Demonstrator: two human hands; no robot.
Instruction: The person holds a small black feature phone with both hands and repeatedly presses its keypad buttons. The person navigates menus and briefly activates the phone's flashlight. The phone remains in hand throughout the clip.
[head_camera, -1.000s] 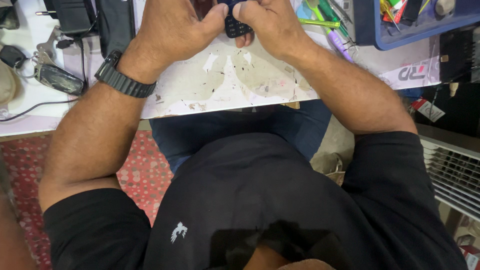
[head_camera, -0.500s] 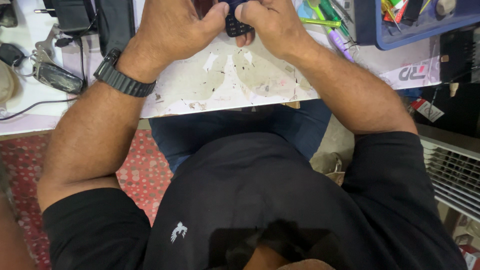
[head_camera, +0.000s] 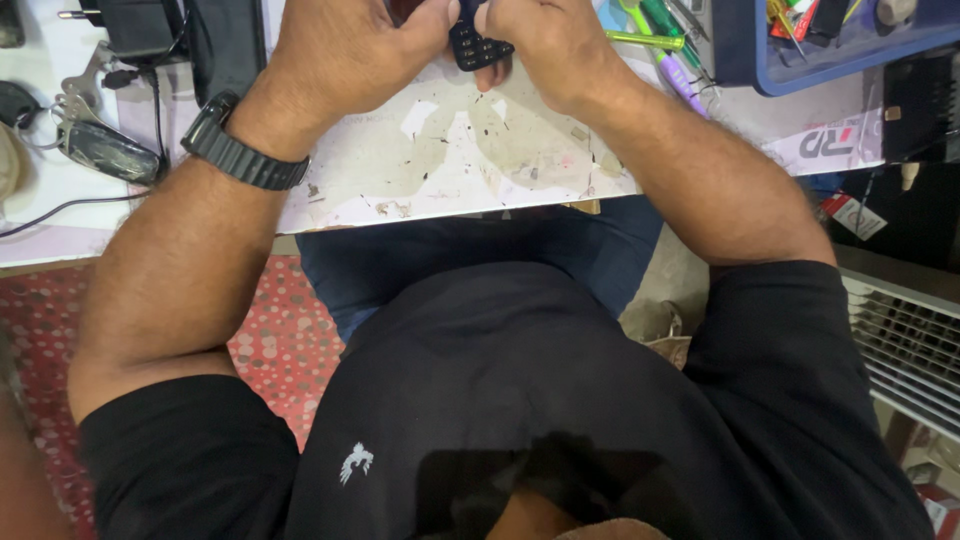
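Note:
My left hand (head_camera: 345, 55) and my right hand (head_camera: 550, 45) meet at the top edge of the view, both closed around a small dark keypad phone (head_camera: 475, 48). Only the phone's lower key rows show between my fingers; its upper part is cut off by the frame. A black watch (head_camera: 240, 155) sits on my left wrist. The hands hover just above a worn white worktop (head_camera: 450, 160).
Green and purple screwdrivers (head_camera: 665, 50) lie right of my right hand, beside a blue tray (head_camera: 800, 70) of small parts. Keys (head_camera: 95, 145), a black charger (head_camera: 140, 25) and cables lie at the left. A red patterned rug (head_camera: 290, 340) covers the floor.

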